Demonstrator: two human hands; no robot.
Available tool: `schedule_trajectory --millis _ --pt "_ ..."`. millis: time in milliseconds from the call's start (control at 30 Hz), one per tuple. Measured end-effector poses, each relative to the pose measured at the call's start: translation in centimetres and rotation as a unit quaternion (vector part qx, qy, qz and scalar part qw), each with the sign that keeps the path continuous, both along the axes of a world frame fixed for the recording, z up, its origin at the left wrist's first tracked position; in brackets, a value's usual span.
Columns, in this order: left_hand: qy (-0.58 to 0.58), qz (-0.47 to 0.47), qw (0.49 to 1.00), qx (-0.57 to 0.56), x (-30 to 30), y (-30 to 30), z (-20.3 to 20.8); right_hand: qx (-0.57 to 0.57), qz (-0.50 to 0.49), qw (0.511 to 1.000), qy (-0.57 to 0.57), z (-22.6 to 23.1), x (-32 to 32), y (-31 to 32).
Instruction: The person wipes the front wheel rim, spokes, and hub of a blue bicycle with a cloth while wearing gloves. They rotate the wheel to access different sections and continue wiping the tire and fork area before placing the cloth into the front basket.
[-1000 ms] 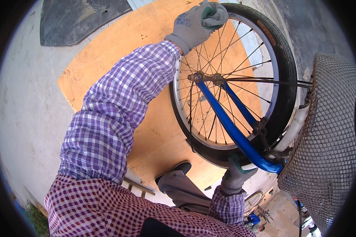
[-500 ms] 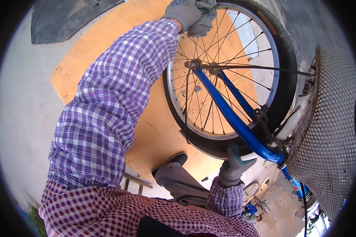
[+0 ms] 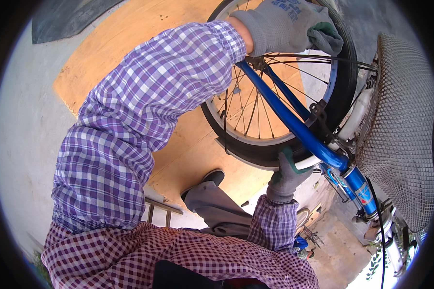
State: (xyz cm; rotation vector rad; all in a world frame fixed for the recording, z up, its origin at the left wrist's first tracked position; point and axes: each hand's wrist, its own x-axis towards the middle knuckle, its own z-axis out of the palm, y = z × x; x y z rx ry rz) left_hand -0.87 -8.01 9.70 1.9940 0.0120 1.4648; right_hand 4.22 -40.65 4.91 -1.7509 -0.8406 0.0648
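Observation:
A bicycle's front wheel (image 3: 340, 96), with a black tyre, silver rim and thin spokes, stands between my hands. Its blue fork (image 3: 294, 127) slants down to the right from the hub. My left hand (image 3: 284, 26), in a grey work glove, reaches over the upper part of the wheel above the hub. Its fingers are curled around a grey cloth, mostly hidden by the glove. Low on the wheel, my right hand (image 3: 289, 178), in a grey glove with green on the thumb, is closed around the tyre beside the white mudguard (image 3: 255, 165).
A wire mesh basket (image 3: 405, 130) bulges out at the right, above the blue head tube (image 3: 361, 190) and black cables. Tan board (image 3: 106, 62) lies on the pale floor under the wheel. A dark sheet (image 3: 62, 19) lies at the upper left. My shoe (image 3: 212, 178) rests on the board's edge.
My left hand has swept right across the upper wheel, from its upper left side to above the hub. My right hand keeps its hold at the tyre. The view has shifted slightly.

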Motion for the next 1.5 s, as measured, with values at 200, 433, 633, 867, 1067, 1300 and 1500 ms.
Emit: schedule_trajectory --millis 200,433,633,867,1067,1300,1500 --pt "0.181 -0.019 0.966 -0.186 -10.8 0.1 -1.1 0.088 -0.068 0.993 0.032 -1.2 -5.8 -1.1" --pt "0.469 -0.085 0.833 -0.281 -19.5 -5.6 -23.2 0.011 -0.107 0.994 0.004 -5.2 -13.7 -0.8" --pt "0.432 0.077 0.844 -0.309 -11.8 -5.8 -29.2 -0.019 -0.110 0.994 0.000 -5.1 -11.7 1.7" --pt "0.503 -0.090 0.804 -0.306 -14.3 -6.2 -23.8 0.027 -0.119 0.992 0.016 -2.6 -14.7 -1.4" --pt "0.465 -0.103 0.800 -0.365 -22.2 -9.0 -18.4 0.048 -0.084 0.995 -0.001 -0.5 -20.5 -5.5" --pt "0.460 -0.097 0.824 -0.318 -9.8 -2.8 -22.2 0.001 -0.089 0.996 -0.011 -0.8 -8.8 4.3" --pt "0.450 -0.219 0.833 -0.234 -14.3 -6.9 -22.8 -0.027 -0.143 0.988 -0.059 -0.4 -11.6 1.2"
